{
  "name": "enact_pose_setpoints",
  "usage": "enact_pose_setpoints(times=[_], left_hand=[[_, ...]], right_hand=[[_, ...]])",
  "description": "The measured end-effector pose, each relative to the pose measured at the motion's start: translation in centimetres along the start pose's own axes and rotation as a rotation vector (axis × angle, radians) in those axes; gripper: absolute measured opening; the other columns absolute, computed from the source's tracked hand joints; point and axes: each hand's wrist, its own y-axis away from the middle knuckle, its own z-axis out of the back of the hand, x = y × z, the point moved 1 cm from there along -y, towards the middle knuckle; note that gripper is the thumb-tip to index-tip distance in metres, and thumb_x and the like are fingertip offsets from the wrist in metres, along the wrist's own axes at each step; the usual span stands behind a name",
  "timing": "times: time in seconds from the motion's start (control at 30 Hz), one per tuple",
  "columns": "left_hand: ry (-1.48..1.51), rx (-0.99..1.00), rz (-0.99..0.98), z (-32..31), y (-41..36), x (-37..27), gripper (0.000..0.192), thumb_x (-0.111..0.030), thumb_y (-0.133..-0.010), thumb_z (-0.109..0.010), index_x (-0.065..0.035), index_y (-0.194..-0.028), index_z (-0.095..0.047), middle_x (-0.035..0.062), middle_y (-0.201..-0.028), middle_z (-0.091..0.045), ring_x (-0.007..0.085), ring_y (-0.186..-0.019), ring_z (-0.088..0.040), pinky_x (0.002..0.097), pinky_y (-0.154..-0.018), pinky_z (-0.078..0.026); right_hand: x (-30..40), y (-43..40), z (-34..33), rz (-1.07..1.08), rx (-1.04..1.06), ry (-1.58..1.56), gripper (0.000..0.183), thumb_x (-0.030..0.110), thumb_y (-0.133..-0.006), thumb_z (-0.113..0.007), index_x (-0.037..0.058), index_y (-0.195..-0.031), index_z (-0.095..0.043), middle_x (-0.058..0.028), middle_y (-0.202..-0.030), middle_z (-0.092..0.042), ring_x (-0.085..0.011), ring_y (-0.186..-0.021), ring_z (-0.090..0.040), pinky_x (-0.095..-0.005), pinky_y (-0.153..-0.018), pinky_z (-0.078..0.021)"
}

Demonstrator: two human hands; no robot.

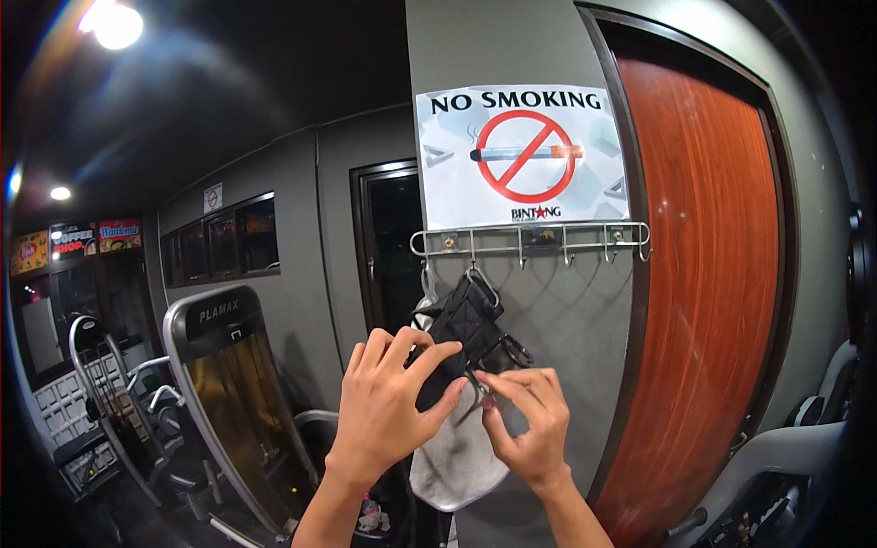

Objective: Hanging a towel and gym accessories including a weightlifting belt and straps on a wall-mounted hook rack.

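Note:
A black padded strap bundle (473, 312) with metal rings hangs from one hook of a wall-mounted metal hook rack (527, 240). My left hand (397, 390) is beside the bundle's lower left, thumb and index finger apart, and nothing shows between them. Just under the bundle, my right hand (527, 425) pinches a thin dark strap or cord (477, 383) between thumb and fingertips. Behind both hands hangs a pale grey rounded pad or cloth (455, 472), partly hidden by them. A whitish item (425, 308) hangs from the leftmost hook, mostly covered by the black bundle.
A no-smoking sign (524, 154) is fixed above the rack. To the right is a reddish wooden door (692, 274) in a dark frame. Gym machines, one with a tall weight-stack housing (236, 397), stand at the left; another machine's pale frame (774, 452) is at lower right.

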Motion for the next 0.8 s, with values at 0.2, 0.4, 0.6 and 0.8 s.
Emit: enact_pose_setpoints(times=[0.2, 0.4, 0.6, 0.8], left_hand=[[0.175, -0.042, 0.073, 2.1, 5.3, -1.8, 0.026, -0.013, -0.073, -0.08, -0.0103, -0.098, -0.075, 0.0055, -0.085, -0.06, 0.023, -0.077, -0.056, 0.0335, -0.067, -0.046], [0.29, 0.053, 0.322, 3.7, 13.3, -2.1, 0.026, -0.011, -0.075, -0.079, -0.0086, -0.101, -0.075, 0.0056, -0.085, -0.063, 0.0219, -0.077, -0.058, 0.0325, -0.068, -0.047], [0.264, 0.136, 0.662, 6.9, 22.3, -0.5, 0.029, -0.009, -0.079, -0.076, -0.0075, -0.108, -0.073, 0.0045, -0.085, -0.063, 0.0162, -0.074, -0.054, 0.0283, -0.067, -0.045], [0.181, 0.203, 0.948, 10.5, 30.6, 0.8, 0.028, -0.01, -0.081, -0.076, -0.0085, -0.109, -0.073, 0.0038, -0.084, -0.062, 0.0163, -0.073, -0.053, 0.0293, -0.068, -0.046]], right_hand=[[3.7, 6.9, -1.0, -0.212, 0.081, -0.311, 0.029, 0.002, -0.078, -0.071, 0.0084, -0.106, -0.075, -0.0055, -0.088, -0.068, -0.0172, -0.069, -0.058, -0.028, -0.055, -0.0472], [7.0, 12.8, -3.0, -0.511, 0.262, -0.742, 0.024, -0.002, -0.085, -0.068, 0.0019, -0.108, -0.071, -0.0091, -0.093, -0.07, -0.013, -0.077, -0.068, -0.0236, -0.058, -0.0564], [10.1, 18.3, -6.4, -0.591, 0.584, -0.941, 0.024, 0.0, -0.087, -0.068, 0.002, -0.11, -0.071, -0.0101, -0.106, -0.07, -0.0158, -0.092, -0.07, -0.0264, -0.069, -0.0615], [13.9, 23.6, -11.5, -0.738, 0.881, -0.96, 0.023, 0.006, -0.091, -0.067, 0.0081, -0.113, -0.072, -0.0057, -0.11, -0.068, -0.0149, -0.098, -0.068, -0.0271, -0.073, -0.0603]])
